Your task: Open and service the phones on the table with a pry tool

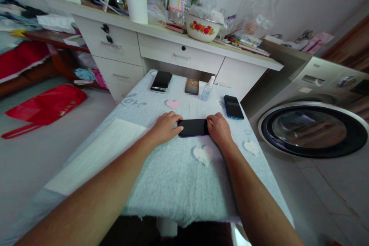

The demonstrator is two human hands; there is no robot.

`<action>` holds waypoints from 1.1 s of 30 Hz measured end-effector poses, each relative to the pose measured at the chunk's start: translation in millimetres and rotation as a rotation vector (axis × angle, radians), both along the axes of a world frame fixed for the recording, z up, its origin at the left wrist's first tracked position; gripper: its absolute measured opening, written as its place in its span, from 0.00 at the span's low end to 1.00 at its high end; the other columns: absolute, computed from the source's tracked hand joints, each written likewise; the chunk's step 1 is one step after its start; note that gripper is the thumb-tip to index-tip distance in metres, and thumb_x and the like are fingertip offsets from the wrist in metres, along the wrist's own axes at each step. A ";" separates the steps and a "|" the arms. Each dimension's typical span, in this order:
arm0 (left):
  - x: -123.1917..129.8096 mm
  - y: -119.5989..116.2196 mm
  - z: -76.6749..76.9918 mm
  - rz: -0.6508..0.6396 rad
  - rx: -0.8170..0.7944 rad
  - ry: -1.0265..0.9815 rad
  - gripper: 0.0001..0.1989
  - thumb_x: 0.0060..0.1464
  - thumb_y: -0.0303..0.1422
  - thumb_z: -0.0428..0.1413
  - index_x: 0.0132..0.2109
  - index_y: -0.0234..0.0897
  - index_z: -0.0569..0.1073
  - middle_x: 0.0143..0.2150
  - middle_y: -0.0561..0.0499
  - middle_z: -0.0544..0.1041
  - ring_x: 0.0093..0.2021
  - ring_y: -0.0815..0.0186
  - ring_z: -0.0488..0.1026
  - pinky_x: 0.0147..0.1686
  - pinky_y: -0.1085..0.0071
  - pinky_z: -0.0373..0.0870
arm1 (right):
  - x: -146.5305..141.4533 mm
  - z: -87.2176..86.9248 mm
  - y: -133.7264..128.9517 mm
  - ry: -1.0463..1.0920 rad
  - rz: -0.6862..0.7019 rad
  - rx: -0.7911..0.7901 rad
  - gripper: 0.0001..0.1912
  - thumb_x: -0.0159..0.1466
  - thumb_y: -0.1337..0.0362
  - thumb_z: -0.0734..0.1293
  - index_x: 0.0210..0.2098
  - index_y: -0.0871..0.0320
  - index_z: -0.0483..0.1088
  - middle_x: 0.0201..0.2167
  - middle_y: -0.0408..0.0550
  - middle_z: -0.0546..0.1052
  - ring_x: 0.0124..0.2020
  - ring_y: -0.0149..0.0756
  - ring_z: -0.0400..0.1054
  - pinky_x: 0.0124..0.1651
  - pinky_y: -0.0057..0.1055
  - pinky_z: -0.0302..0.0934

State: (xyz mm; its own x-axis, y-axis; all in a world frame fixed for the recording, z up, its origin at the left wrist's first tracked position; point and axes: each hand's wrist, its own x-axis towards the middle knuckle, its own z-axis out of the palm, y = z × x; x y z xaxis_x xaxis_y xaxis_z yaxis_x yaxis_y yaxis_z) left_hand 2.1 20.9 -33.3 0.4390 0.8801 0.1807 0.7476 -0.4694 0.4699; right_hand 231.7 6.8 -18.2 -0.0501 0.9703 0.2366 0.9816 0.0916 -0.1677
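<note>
The step in hand looks like a two-handed hold on the dark phone, which sits crosswise in the middle of the patterned tablecloth, its black face up; to do it well, I would let both ends share the load evenly and press only on the edges – a thumb sliding inward would cover or smudge the glass; a light, level touch should be enough, since a thin, smooth slab like this could slip or tip if one side pulled harder; the spray bottle and the blue-edged phone stand apart, farther up the table, so there seems to be room to turn the phone without knocking either

The left hand is at the phone's left end, back of the hand up, thumb by the near corner and fingers bent toward the far one, the gap between them little more than the phone's end; the right hand is curled more tightly over the right end, thumb inward – how far its fingers reach underneath I cannot tell; both forearms angle in from the near edge, wrists low over the cloth
</note>
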 end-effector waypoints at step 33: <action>0.4 -0.7 1.7 0.004 -0.001 -0.007 0.14 0.53 0.35 0.55 0.48 0.40 0.72 0.44 0.47 0.73 0.48 0.58 0.69 0.50 0.61 0.64 | -6.9 2.6 -2.4 0.032 0.095 -0.028 0.14 0.65 0.69 0.59 0.42 0.58 0.76 0.38 0.50 0.72 0.41 0.34 0.66 0.46 0.27 0.55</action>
State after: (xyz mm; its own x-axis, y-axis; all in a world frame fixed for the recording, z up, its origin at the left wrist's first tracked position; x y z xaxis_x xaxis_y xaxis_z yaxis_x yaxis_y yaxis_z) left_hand 2.5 20.2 -31.6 0.4340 0.8821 0.1831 0.7463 -0.4659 0.4754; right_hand 224.8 4.4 -15.6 -0.1352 0.9677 0.2128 0.9628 0.1790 -0.2026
